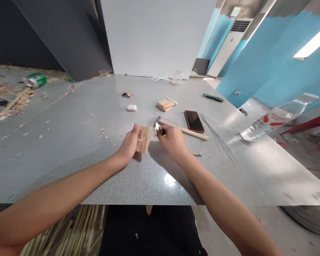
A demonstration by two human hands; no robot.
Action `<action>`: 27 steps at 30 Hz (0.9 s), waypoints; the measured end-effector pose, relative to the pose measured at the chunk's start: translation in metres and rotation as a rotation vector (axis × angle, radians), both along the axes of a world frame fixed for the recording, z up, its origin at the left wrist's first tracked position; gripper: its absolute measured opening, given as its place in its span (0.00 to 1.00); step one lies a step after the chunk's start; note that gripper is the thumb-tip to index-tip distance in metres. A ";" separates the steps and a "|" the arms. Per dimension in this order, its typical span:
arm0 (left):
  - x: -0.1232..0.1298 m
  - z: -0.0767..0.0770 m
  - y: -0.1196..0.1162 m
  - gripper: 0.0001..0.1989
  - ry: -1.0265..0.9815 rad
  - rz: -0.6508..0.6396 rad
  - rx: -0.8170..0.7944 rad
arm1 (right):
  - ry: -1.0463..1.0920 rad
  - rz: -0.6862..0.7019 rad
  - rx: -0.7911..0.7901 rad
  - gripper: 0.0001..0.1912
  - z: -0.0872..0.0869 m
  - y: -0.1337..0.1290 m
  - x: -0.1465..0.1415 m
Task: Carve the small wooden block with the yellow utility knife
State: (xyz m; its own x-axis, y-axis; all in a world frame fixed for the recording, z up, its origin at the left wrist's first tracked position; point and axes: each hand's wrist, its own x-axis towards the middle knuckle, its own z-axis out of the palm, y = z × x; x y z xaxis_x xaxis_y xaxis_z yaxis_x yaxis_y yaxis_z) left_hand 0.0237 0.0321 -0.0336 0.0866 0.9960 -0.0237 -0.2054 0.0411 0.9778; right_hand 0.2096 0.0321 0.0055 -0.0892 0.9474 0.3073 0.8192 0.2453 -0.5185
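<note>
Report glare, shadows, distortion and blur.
Head view: white glare on the grey textured tabletop; a dark shadow beside the bare right hand; the tall clear bottle leans outward, probably lens stretch; the pale wooden block in the left hand looks blurred.

Reaches forward with both bare arms, slanting the left forearm (pixel 69 186) in from the lower left and the right forearm (pixel 218 199) in from the lower right. Holds the left hand (pixel 128 145) and the right hand (pixel 174 141) near each other but apart, at about the same reach. Turns the left palm inward with the left thumb (pixel 136 128) uppermost, gripping, fingers largely hidden. Carries the left wrist (pixel 119 160) nearly straight. Curls the right hand into a compact, fist-like grip, showing mostly its back, fingertips out of sight.
</note>
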 end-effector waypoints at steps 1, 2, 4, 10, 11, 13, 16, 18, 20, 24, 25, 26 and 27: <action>-0.001 -0.001 0.001 0.32 -0.021 0.010 -0.004 | -0.011 0.031 -0.003 0.14 -0.001 -0.003 -0.004; -0.001 -0.001 0.002 0.31 -0.038 0.011 -0.006 | -0.014 0.050 -0.002 0.14 -0.001 -0.005 -0.006; 0.000 0.000 0.003 0.27 -0.040 0.003 -0.005 | 0.003 0.057 0.012 0.13 0.000 -0.008 -0.005; 0.001 0.005 -0.002 0.22 0.045 0.064 0.088 | 0.156 0.063 0.083 0.13 0.006 -0.019 0.004; 0.000 0.006 -0.002 0.21 0.060 0.073 0.112 | 0.174 0.090 0.094 0.13 0.006 -0.020 0.004; 0.000 0.006 -0.003 0.20 0.072 0.090 0.135 | 0.190 0.139 0.103 0.14 0.005 -0.022 0.002; 0.000 0.009 -0.005 0.21 0.059 0.068 0.116 | 0.196 0.179 0.068 0.15 0.002 -0.022 -0.002; 0.000 0.013 -0.007 0.23 0.038 0.024 0.097 | 0.233 0.190 0.040 0.16 -0.001 -0.021 -0.003; 0.000 0.016 -0.011 0.24 0.013 -0.019 0.100 | 0.346 0.199 0.009 0.18 -0.003 -0.021 -0.004; 0.000 0.016 -0.015 0.20 -0.014 -0.065 0.148 | 0.681 0.281 -0.174 0.25 -0.007 -0.020 -0.005; -0.001 0.015 -0.016 0.19 -0.018 -0.071 0.162 | 0.729 0.313 -0.234 0.26 -0.008 -0.020 -0.006; -0.001 0.014 -0.017 0.18 -0.020 -0.076 0.173 | 0.757 0.344 -0.284 0.27 -0.009 -0.020 -0.007; -0.001 0.013 -0.017 0.18 -0.021 -0.084 0.179 | 0.772 0.370 -0.322 0.28 -0.010 -0.020 -0.008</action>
State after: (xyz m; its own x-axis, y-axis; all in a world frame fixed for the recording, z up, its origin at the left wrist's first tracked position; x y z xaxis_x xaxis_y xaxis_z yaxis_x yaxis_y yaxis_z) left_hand 0.0223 0.0151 -0.0202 0.1679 0.9734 0.1557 -0.2293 -0.1151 0.9665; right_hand 0.2020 0.0117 -0.0041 -0.2835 0.9497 0.1331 0.1144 0.1713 -0.9786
